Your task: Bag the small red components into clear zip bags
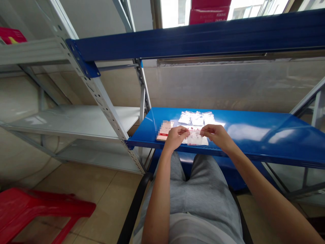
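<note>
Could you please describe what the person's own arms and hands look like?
The left arm and right arm are bare, with no sleeves or markings; the left hand and right hand wear no gloves. The person wears a pale top and grey bottoms.

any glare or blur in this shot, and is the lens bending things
Head view: white glare patches sit on the blue steel shelf, the window is blown out, the wide lens makes the grey rack upright lean steeply, and the left hand, right hand and clear plastic bag show no obvious blur.
</note>
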Action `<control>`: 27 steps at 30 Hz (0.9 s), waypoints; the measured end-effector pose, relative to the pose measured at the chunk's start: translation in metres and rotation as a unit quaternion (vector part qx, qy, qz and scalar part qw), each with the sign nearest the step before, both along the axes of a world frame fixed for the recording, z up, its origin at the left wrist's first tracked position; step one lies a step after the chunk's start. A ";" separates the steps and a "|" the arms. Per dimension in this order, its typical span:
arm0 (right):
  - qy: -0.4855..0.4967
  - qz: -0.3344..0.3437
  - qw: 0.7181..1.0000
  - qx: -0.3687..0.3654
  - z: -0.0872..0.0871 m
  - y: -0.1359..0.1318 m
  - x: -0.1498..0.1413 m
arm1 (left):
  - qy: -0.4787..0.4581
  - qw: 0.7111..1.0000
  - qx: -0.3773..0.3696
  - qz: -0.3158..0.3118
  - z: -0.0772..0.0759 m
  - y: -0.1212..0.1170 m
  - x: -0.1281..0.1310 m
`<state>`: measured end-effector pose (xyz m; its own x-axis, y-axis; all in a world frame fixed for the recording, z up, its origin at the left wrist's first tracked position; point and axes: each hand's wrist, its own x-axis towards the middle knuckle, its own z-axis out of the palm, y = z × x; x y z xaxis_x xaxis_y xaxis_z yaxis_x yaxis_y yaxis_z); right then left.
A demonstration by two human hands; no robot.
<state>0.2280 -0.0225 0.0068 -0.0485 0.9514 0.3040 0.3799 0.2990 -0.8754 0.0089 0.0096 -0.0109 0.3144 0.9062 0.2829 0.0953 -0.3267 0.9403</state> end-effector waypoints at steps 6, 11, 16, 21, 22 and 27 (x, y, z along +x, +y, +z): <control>-0.009 0.053 0.998 -0.014 0.009 -0.007 0.001 | -0.017 0.999 -0.023 -0.044 0.000 -0.001 0.000; 0.015 0.079 0.995 -0.066 0.011 -0.013 -0.004 | 0.001 0.999 0.001 -0.048 0.001 -0.003 0.004; 0.003 0.077 0.997 -0.027 0.002 -0.008 -0.004 | 0.013 0.999 0.027 -0.034 0.003 -0.005 0.007; -0.022 0.066 0.997 0.021 0.001 -0.005 -0.002 | 0.009 0.999 0.018 -0.041 0.005 -0.007 0.008; -0.028 0.065 0.997 0.025 0.001 -0.005 -0.002 | 0.008 0.999 0.014 -0.045 0.005 -0.007 0.009; -0.038 0.079 0.996 0.017 0.002 -0.006 0.000 | 0.014 0.997 0.019 -0.068 0.005 -0.007 0.012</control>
<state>0.2276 -0.0284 0.0086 -0.2205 0.9194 0.3258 0.3900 0.3892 -0.8345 0.0205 0.0023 -0.0063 0.4427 0.8429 0.3059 0.0734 -0.3740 0.9245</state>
